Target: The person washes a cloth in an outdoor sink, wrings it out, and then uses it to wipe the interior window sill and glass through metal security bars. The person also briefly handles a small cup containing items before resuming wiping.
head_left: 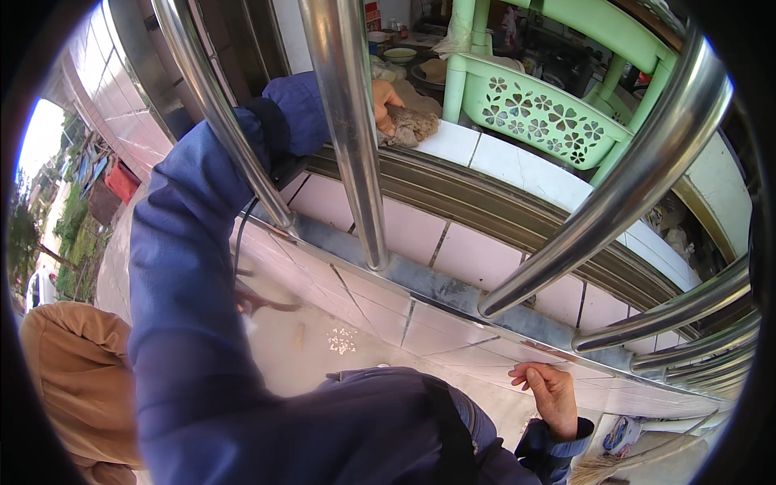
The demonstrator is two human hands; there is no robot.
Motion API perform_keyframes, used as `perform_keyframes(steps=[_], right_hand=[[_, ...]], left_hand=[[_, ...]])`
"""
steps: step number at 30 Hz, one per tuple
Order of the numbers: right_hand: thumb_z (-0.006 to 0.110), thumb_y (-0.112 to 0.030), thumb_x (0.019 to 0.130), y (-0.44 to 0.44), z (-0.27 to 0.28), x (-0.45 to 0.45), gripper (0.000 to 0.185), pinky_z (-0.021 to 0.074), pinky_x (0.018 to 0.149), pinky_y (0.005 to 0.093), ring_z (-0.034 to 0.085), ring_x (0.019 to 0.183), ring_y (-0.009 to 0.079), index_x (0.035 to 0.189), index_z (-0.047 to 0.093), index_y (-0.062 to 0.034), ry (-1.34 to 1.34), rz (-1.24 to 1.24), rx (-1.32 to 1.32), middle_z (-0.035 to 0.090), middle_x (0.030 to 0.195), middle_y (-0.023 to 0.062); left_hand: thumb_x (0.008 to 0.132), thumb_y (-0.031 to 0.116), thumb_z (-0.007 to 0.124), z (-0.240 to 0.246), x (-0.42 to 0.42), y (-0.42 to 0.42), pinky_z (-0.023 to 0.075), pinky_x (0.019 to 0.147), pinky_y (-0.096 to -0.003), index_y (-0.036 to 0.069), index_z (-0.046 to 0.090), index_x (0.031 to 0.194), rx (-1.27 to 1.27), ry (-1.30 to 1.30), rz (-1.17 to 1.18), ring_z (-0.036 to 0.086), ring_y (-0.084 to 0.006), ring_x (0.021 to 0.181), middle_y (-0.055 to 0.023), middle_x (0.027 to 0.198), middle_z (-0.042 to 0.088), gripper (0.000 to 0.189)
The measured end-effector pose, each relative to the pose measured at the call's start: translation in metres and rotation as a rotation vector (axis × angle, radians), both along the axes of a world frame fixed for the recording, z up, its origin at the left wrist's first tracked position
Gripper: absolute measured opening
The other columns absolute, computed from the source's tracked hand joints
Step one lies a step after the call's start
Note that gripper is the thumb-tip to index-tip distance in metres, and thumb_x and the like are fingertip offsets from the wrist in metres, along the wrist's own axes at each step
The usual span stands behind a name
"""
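My left arm reaches between the stainless steel bars (342, 121) of a window. At the inner sill, my left hand (385, 106) grips a crumpled grey-brown rag (418, 126). The rag rests on the white tiles (503, 160) of the sill, beside a bar that hides part of the hand and wrist. Low on the right, my right hand (548, 394) is outside the bars, in front of the pink-tiled wall. Its fingers are slightly bent and apart, holding nothing.
A green plastic rack (539, 115) stands just inside the window. Behind the rag are a bowl (399, 56) and other kitchen items. A dark window track (461, 200) runs along the sill. Brown clothing (79, 382) is at the left, a broom (597, 467) at the lower right.
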State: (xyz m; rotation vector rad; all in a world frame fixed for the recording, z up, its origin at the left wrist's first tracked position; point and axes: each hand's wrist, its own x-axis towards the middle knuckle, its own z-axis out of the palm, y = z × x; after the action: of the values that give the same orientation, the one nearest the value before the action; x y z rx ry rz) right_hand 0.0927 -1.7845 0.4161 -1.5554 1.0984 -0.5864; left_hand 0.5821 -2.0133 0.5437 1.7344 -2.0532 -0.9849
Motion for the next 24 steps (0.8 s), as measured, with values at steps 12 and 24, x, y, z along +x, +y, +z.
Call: perform_keyframes(steps=[12, 24], right_hand=[[0.053, -0.013, 0.096, 0.004, 0.004, 0.006, 0.021, 0.0491, 0.073, 0.0267, 0.063, 0.082, 0.0144, 0.103, 0.063, 0.0047, 0.004, -0.048, -0.011, 0.069, 0.092, 0.0093], [0.053, -0.014, 0.097, 0.003, 0.001, 0.004, 0.023, 0.0489, 0.072, 0.027, 0.062, 0.08, 0.0139, 0.102, 0.065, 0.0053, -0.02, -0.065, 0.017, 0.069, 0.091, 0.009]], left_hand=[[0.07, 0.015, 0.077, 0.003, 0.063, -0.009, 0.0512, 0.082, -0.0381, -0.006, 0.062, 0.113, -0.359, -0.954, -0.03, 0.063, -0.0332, 0.096, -0.0223, 0.106, 0.064, 0.05], [0.071, 0.012, 0.069, -0.017, 0.059, -0.012, 0.051, 0.083, -0.0406, -0.004, 0.063, 0.103, -0.246, -1.175, 0.156, 0.063, -0.0353, 0.096, -0.0221, 0.102, 0.065, 0.037]])
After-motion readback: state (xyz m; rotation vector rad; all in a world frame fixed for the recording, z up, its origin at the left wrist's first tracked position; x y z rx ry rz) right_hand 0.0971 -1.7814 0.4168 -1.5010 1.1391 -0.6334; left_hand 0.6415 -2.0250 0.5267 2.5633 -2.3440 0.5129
